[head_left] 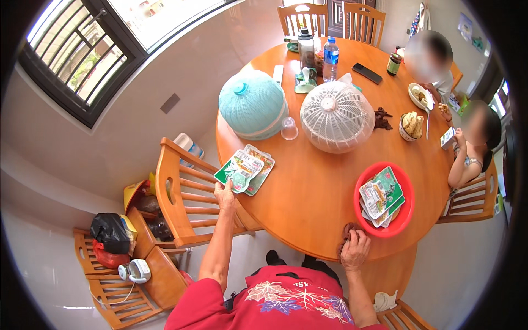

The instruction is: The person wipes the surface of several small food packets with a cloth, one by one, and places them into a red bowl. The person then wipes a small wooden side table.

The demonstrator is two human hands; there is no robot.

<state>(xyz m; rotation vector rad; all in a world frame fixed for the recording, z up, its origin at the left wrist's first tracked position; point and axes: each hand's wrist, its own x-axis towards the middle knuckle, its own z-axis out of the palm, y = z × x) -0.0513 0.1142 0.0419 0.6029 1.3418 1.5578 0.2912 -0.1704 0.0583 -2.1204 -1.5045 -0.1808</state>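
Observation:
My left hand grips the near edge of a flat green-and-white food packet at the table's left side. A second flat packet lies partly under it on the wood. At the table's front edge my right hand is closed on a crumpled brown cloth, its fingers partly hiding it. Just beyond that hand stands a red plastic basin, with several similar packets stacked inside it.
A blue mesh food cover and a white one sit on the round table, a clear cup between them. Bottles, a phone and bowls stand farther back. Two people sit at the right. A wooden chair touches the left side.

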